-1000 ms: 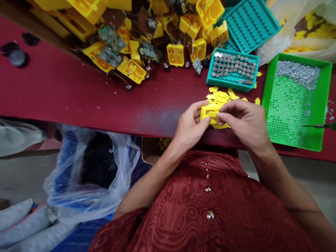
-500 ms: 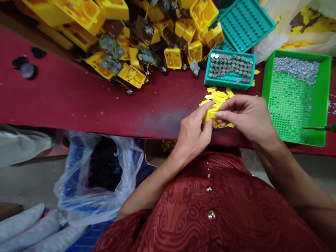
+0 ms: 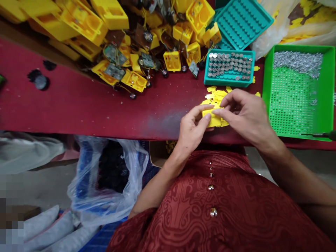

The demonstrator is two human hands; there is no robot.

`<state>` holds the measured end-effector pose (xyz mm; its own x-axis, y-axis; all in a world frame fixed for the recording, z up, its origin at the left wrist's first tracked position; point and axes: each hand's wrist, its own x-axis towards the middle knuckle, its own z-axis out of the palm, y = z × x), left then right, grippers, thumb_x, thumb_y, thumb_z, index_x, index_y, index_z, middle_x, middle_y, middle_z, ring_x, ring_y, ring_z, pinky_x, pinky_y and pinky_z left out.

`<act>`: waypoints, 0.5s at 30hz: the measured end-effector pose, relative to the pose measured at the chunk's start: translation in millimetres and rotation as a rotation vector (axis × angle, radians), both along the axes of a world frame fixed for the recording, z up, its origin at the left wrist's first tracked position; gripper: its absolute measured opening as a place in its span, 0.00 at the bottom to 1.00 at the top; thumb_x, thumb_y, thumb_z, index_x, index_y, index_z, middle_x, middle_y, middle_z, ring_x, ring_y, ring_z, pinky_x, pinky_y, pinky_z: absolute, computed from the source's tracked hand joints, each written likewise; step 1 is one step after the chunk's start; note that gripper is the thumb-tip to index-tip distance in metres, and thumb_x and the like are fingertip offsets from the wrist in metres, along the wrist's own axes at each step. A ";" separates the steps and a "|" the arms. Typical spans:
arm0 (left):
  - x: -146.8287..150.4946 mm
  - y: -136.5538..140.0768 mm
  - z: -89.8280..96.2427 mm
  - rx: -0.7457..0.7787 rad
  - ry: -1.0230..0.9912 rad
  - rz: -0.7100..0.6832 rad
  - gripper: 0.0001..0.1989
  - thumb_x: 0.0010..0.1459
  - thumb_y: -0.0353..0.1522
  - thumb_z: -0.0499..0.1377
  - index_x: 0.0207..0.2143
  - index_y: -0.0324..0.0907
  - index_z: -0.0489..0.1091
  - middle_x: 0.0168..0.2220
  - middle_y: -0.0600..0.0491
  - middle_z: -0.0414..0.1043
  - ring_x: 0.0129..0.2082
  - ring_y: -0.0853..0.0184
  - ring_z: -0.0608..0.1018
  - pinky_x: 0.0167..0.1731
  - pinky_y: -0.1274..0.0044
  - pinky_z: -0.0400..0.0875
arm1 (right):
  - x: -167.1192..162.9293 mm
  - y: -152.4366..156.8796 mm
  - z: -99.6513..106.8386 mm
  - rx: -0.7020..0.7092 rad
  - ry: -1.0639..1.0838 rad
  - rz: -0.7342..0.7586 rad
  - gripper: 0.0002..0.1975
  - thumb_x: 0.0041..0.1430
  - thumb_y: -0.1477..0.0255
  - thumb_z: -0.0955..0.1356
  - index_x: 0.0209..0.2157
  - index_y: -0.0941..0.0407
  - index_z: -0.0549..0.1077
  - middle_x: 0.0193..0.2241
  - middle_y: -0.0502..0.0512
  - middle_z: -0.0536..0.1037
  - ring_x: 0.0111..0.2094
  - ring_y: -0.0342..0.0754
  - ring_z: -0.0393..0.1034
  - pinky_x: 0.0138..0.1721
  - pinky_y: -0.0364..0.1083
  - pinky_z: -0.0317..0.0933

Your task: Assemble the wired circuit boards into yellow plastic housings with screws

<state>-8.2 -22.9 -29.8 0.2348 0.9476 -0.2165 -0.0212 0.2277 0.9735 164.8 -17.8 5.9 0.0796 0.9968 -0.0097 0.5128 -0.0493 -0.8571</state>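
Note:
A small yellow plastic casing (image 3: pixel 215 121) is gripped between the thumb and fingers of my left hand (image 3: pixel 191 130), over a pile of flat yellow tabbed covers (image 3: pixel 219 95). At the casing's upper right edge, the thumb and forefinger of my right hand (image 3: pixel 250 115) press together on it. Whether a separate small cover sits between those right fingertips I cannot make out. Just beyond the pile stands a teal tray (image 3: pixel 223 82) holding rows of silver button cells (image 3: pixel 231 65).
To the right, a green basket (image 3: pixel 267 87) contains small silver screws (image 3: pixel 298 61); a screwdriver (image 3: pixel 322 135) extends over its near edge. Yellow casings with circuit boards and wires (image 3: pixel 135 81) are heaped at the back. A plastic-lined blue crate (image 3: pixel 84 175) stands below the table edge.
The camera view has shifted slightly. My left fingers have spread along the casing, showing more of its face, and my right thumb has moved onto its upper edge.

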 end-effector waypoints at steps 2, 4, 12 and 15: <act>-1.8 0.0 -0.3 -0.079 -0.102 -0.003 0.18 0.62 0.43 0.67 0.50 0.44 0.77 0.42 0.51 0.83 0.38 0.65 0.84 0.33 0.77 0.83 | 1.4 -0.1 0.3 0.010 0.023 -0.016 0.12 0.58 0.63 0.78 0.36 0.57 0.81 0.32 0.53 0.81 0.30 0.42 0.69 0.33 0.44 0.62; -3.4 -1.1 0.6 -0.113 -0.149 -0.013 0.18 0.62 0.43 0.67 0.50 0.44 0.76 0.46 0.50 0.84 0.40 0.66 0.84 0.33 0.78 0.83 | 3.8 -0.6 -1.2 -0.036 0.028 0.034 0.12 0.60 0.62 0.76 0.38 0.57 0.83 0.35 0.55 0.83 0.33 0.44 0.72 0.34 0.44 0.64; 1.9 -14.9 0.1 0.025 0.061 -0.076 0.18 0.59 0.33 0.66 0.53 0.43 0.76 0.47 0.50 0.85 0.40 0.65 0.84 0.41 0.74 0.79 | 13.0 -9.2 -5.3 -0.149 -0.040 0.174 0.11 0.57 0.66 0.76 0.40 0.55 0.85 0.35 0.54 0.84 0.31 0.44 0.73 0.34 0.44 0.65; 5.5 -16.7 1.4 0.145 0.192 -0.069 0.16 0.61 0.33 0.65 0.51 0.45 0.77 0.46 0.52 0.85 0.39 0.65 0.83 0.42 0.73 0.77 | 12.6 -9.8 -5.7 -0.130 -0.066 0.168 0.09 0.57 0.68 0.75 0.39 0.57 0.83 0.32 0.54 0.82 0.29 0.43 0.70 0.33 0.44 0.64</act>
